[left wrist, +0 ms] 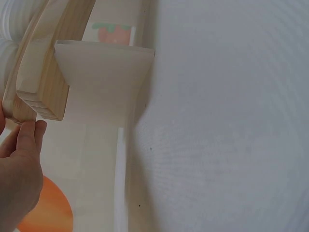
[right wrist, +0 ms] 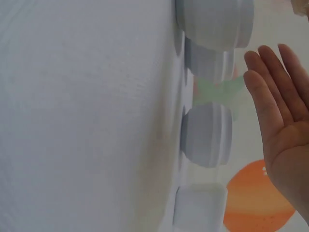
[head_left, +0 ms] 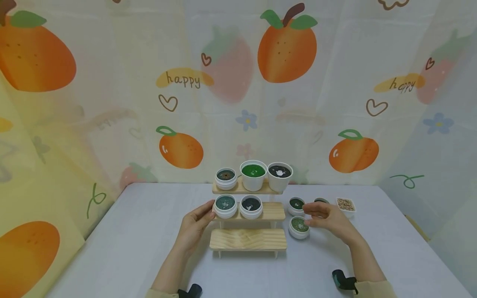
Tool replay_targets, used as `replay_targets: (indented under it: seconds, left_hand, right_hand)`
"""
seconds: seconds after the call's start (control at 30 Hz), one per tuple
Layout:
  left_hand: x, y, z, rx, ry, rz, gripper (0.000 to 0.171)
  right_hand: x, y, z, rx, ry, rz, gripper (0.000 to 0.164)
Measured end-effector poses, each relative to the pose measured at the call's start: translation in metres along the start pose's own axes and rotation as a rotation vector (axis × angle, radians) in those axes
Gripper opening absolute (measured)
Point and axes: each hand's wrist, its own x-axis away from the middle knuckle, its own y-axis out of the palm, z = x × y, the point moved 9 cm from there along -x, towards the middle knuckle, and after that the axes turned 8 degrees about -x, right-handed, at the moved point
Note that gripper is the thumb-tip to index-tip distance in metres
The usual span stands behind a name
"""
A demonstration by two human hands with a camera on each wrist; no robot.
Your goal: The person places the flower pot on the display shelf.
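Observation:
A wooden stepped stand has a bare lowest board (head_left: 248, 240), a middle board (head_left: 273, 211) and a top board (head_left: 242, 189). At the middle board's left end, my left hand (head_left: 194, 227) pinches the wood between thumb and fingers. Next to it on that board sit a teal-filled white pot (head_left: 225, 206) and a black-filled one (head_left: 251, 206). My right hand (head_left: 329, 219) hovers with extended fingers by a green-topped pot (head_left: 299, 227) and a dark green pot (head_left: 296, 205); the right wrist view shows its palm holding nothing.
On the top board stand a small brown-and-teal pot (head_left: 225, 178), a green-filled cup (head_left: 253, 175) and a black-filled cup (head_left: 279, 176). Right of the stand are a partly hidden pot (head_left: 321, 200) and a square dish of beige bits (head_left: 345, 207). A fruit-print curtain (head_left: 238, 103) hangs behind the white table (head_left: 130, 231).

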Motion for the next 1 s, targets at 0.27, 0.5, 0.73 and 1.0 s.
replay_targets:
  seconds: [0.27, 0.5, 0.73, 1.0]
  left_hand:
    - [0.000, 0.000, 0.001, -0.004, 0.000, 0.009, 0.049]
    - [0.001, 0.000, 0.001, -0.010, -0.002, 0.005, 0.050]
    - [0.002, 0.001, 0.003, -0.016, -0.003, 0.007, 0.051]
    - [0.001, 0.001, 0.002, -0.012, 0.001, 0.007, 0.050]
  right_hand:
    - [-0.001, 0.007, 0.008, -0.036, -0.024, -0.094, 0.057]
    - [0.000, 0.010, 0.015, -0.034, -0.011, -0.151, 0.059]
    - [0.001, 0.014, 0.021, -0.036, -0.006, -0.203, 0.064]
    - [-0.002, 0.019, 0.030, -0.050, 0.006, -0.257, 0.066]
